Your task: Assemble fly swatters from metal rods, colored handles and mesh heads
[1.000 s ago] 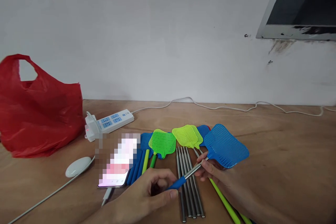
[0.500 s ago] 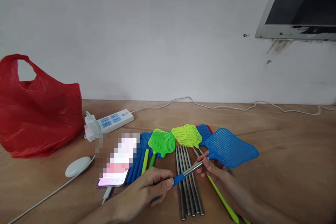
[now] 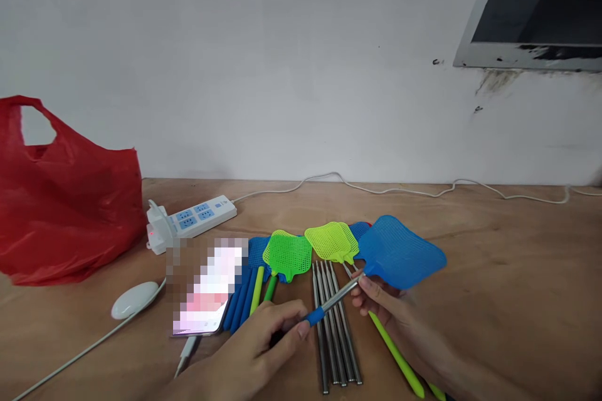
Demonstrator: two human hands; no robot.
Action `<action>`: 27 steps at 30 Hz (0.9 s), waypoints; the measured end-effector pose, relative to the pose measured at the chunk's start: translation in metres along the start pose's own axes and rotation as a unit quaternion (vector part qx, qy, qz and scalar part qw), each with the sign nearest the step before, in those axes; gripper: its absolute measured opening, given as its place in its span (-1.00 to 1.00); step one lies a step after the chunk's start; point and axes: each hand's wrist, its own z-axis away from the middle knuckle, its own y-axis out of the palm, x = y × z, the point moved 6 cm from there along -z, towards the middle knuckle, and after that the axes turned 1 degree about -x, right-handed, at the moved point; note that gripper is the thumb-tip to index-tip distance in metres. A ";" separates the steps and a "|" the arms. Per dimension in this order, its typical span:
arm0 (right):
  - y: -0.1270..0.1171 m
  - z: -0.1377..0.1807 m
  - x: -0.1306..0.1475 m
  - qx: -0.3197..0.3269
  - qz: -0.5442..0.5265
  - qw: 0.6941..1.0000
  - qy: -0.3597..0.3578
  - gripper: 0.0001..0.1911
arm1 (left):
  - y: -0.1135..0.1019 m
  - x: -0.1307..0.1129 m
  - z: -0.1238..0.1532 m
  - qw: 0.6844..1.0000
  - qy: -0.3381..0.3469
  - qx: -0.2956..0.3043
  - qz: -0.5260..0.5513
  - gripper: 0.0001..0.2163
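Note:
A blue fly swatter [image 3: 402, 254] with a metal shaft is held in both hands above the table. My left hand [image 3: 268, 341] is closed around its blue handle grip. The fingers of my right hand [image 3: 388, 307] pinch the shaft just below the mesh head. Under the swatter lie several bare metal rods [image 3: 336, 344], side by side. Yellow-green swatter heads [image 3: 329, 241] and a green swatter head [image 3: 289, 255] rest behind the hands. Blue handle grips [image 3: 242, 301] lie left of them, next to a yellow-green grip [image 3: 256, 290]. A yellow-green handle [image 3: 397, 357] runs beneath my right hand.
A phone [image 3: 209, 294], partly pixelated, stands left of the grips with a charging cable. Farther left are a white mouse-shaped object [image 3: 135, 299], a power strip [image 3: 192, 219] and a red plastic bag [image 3: 70, 200]. A white cord [image 3: 390, 192] runs along the wall.
The blue swatter's head has turned and shifted slightly up and left, and my right hand has moved a little left with it. My left hand keeps hold of the grip. The view has shifted slightly.

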 end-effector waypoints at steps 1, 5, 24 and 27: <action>0.000 0.002 0.000 -0.008 -0.001 1.000 0.001 -0.67 | 0.001 0.000 0.001 1.000 0.001 0.000 -0.024 -0.57; 0.001 0.004 0.002 -0.011 0.018 1.000 -0.005 -0.65 | 0.007 0.002 0.002 0.998 -0.003 0.000 -0.061 -0.62; 0.010 -0.007 0.005 -0.022 -0.035 0.999 -0.001 -0.59 | 0.014 -0.014 -0.023 0.973 -0.055 0.051 0.220 -0.55; 0.015 -0.011 0.006 -0.016 -0.052 0.999 -0.002 -0.60 | 0.013 -0.005 -0.021 0.944 -0.117 0.058 0.304 -0.56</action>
